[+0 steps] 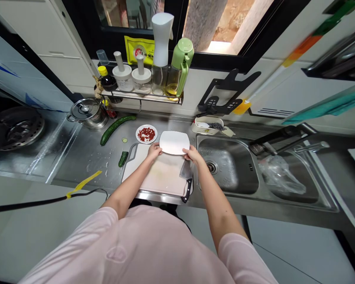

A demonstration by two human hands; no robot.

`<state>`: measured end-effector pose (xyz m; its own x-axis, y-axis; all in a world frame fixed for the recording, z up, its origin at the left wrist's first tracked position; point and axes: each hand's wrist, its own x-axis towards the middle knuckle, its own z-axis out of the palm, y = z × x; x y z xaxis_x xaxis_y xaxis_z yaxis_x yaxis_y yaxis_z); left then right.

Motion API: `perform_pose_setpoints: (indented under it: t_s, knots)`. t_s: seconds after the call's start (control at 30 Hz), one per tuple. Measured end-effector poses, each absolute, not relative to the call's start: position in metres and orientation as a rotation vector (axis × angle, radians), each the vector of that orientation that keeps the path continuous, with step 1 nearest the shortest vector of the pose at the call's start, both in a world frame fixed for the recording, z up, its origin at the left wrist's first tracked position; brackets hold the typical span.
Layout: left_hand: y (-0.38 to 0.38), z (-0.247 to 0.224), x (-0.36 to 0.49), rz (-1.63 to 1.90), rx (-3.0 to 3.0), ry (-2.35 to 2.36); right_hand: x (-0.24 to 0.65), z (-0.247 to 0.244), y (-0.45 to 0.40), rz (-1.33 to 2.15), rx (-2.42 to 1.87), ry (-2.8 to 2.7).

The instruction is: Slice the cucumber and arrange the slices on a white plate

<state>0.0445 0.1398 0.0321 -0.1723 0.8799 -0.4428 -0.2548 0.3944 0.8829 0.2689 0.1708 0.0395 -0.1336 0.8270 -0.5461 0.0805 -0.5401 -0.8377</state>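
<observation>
Both hands hold a white rectangular plate [174, 142] over the far edge of the cutting board [159, 177]. My left hand [154, 151] grips its near left corner, and my right hand [191, 153] has the near right corner. A cleaver [187, 177] with a black handle lies along the board's right side. Just left of the plate in my hands is a round white plate [138, 138] bearing chopped red pieces [147, 134]. A cucumber piece [123, 159] lies left of the board, with a small slice [124, 140] and a long cucumber [115, 128] behind it.
A lidded steel pot [88, 114] stands back left, and a wok [14, 128] is at far left. Bottles and jars fill a wall rack [148, 96]. On the right are a sink [233, 165], a faucet [310, 148] and a plastic bag [279, 175].
</observation>
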Motion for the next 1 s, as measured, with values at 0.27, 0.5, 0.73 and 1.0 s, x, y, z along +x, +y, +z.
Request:
perform_pose_setpoints:
  t_s: [0.27,0.5,0.73,1.0]
  knots:
    - [0.16,0.02,0.039,1.122,0.653,1.428,0.258,0.03,0.191,1.713,-1.667,-0.954]
    - [0.169,0.008,0.036,1.072,0.791,1.548,0.252,0.027,0.199,1.672,-1.728,-0.91]
    - [0.166,0.01,0.034,0.942,1.156,1.701,0.243,0.03,0.202,1.463,-1.918,-1.04]
    - [0.165,0.014,0.031,0.879,1.315,1.706,0.24,0.02,0.207,1.36,-1.977,-1.116]
